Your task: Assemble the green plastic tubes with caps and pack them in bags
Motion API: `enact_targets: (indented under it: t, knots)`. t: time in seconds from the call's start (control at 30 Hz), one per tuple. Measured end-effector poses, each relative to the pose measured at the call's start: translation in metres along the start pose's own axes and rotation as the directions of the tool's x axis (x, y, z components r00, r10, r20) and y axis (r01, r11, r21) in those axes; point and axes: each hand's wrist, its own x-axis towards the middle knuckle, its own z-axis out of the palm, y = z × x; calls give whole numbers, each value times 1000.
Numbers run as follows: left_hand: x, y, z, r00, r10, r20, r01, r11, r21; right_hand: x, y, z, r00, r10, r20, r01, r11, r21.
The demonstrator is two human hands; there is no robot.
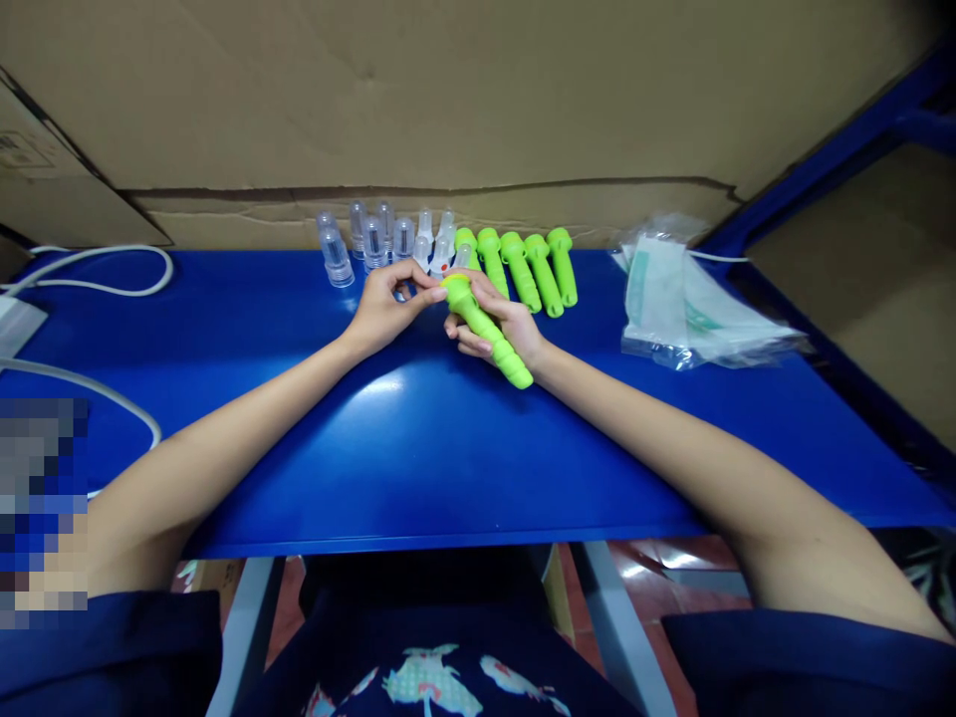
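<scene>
My right hand (502,317) is wrapped round a lime-green ribbed handle (493,339), tilted with its wide end up and to the left. A yellow ring or rim (455,280) shows at that wide end. The thumb and index finger of my left hand (392,304) pinch at this rim; whether they hold a separate small part is hard to see. Just behind my hands stand several clear plastic bottles (336,254), small clear nozzle-like pieces with white bases (424,229), and a row of more green handles (518,269).
On the right of the blue table (448,468) lie clear plastic bags with white and green printed contents (664,299). A pale cable (112,284) loops at the left. Cardboard (478,100) walls the back, and a blue frame (829,169) rises at the right.
</scene>
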Motion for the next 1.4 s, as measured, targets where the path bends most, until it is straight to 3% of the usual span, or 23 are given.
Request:
enact_targets:
  t: [0.23,0.4,0.53,0.7,0.87,1.1,1.4]
  knots:
    - [1,5,-4,1000,15,6,-16,998,59,0,2,0,998,-61,33,61,998,-6]
    - [7,13,-16,982,54,183,-80,987,138,-1,4,-1,998,-35,57,36,999,-11]
    - [9,16,-19,965,70,254,-95,991,91,-1,0,-1,997,3,71,-3,1000,4]
    - [6,10,-13,975,79,207,-80,997,-6,-1,-7,-2,997,37,67,-35,999,-29]
    - [4,1,-9,989,12,149,-17,999,32,0,-10,-2,998,12,62,-10,1000,-24]
    - [9,-6,-14,957,257,134,-284,919,273,3,-3,-5,1000,9,23,-7,998,-59]
    - [6,-6,-14,961,212,176,-248,945,215,0,-7,2,991,-2,-130,-6,998,-63]
